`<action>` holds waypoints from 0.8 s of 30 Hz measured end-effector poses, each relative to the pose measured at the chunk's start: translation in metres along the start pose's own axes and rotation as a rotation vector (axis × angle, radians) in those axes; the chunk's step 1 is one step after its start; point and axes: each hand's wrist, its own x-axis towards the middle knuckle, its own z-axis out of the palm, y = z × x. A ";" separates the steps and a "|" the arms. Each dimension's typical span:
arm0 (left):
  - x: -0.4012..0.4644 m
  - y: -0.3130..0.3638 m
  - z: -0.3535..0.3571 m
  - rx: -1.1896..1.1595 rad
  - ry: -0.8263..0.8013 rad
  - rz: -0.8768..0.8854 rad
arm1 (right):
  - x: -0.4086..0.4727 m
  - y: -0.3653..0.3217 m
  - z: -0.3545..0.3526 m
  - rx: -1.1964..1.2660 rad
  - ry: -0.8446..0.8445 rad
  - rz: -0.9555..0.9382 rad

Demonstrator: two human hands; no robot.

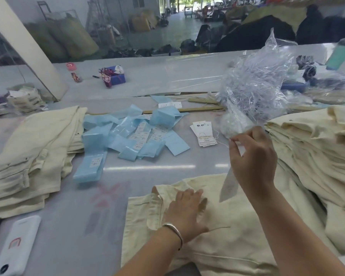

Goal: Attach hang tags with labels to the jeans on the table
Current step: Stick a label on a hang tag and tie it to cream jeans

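Note:
A pair of cream jeans lies flat in front of me. My left hand presses on it near the waistband with straight fingers. Raised above the jeans, my right hand pinches a thin string, and a white hang tag dangles below it. A small stack of white hang tags with string lies on the table just left of that hand. Blue backing strips with printed labels are scattered across the middle of the table.
A folded stack of cream jeans sits at the left and a taller pile at the right. A clear plastic bag of strings stands behind my right hand. A white phone lies at the near left.

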 end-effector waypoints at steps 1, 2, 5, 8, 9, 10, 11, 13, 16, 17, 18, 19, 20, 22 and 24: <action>0.004 0.002 0.006 0.035 0.013 -0.016 | 0.000 0.002 -0.002 0.010 0.047 -0.042; 0.007 0.002 0.010 0.059 0.041 -0.025 | 0.000 0.004 -0.004 0.022 0.089 -0.081; 0.010 -0.005 0.014 -0.076 0.187 -0.043 | 0.001 0.011 -0.007 0.077 0.163 -0.164; 0.006 -0.017 0.003 -0.463 0.424 -0.176 | -0.003 0.016 0.001 0.097 0.130 -0.176; 0.005 -0.024 -0.002 -0.551 0.487 -0.231 | -0.008 0.016 0.007 0.100 0.087 -0.168; 0.003 -0.033 -0.006 -0.626 0.530 -0.280 | -0.015 0.014 0.015 0.109 0.026 -0.153; 0.000 -0.042 -0.009 -0.704 0.552 -0.315 | -0.024 0.010 0.023 0.130 -0.050 -0.131; -0.007 -0.059 -0.015 -0.849 0.546 -0.347 | -0.047 -0.002 0.041 0.198 -0.221 -0.066; -0.016 -0.074 -0.018 -0.904 0.520 -0.350 | -0.082 -0.024 0.066 0.272 -0.481 0.005; -0.017 -0.077 -0.019 -0.897 0.517 -0.347 | -0.093 -0.031 0.074 0.288 -0.569 0.019; -0.017 -0.079 -0.020 -0.895 0.511 -0.341 | -0.102 -0.038 0.081 0.303 -0.645 0.038; -0.017 -0.082 -0.021 -0.891 0.502 -0.329 | -0.109 -0.043 0.087 0.317 -0.696 0.062; -0.016 -0.084 -0.023 -0.880 0.495 -0.314 | -0.114 -0.048 0.093 0.328 -0.719 0.089; -0.013 -0.090 -0.027 -0.816 0.476 -0.286 | -0.120 -0.057 0.102 0.334 -0.724 0.164; -0.009 -0.094 -0.030 -0.731 0.469 -0.272 | -0.122 -0.062 0.109 0.304 -0.719 0.221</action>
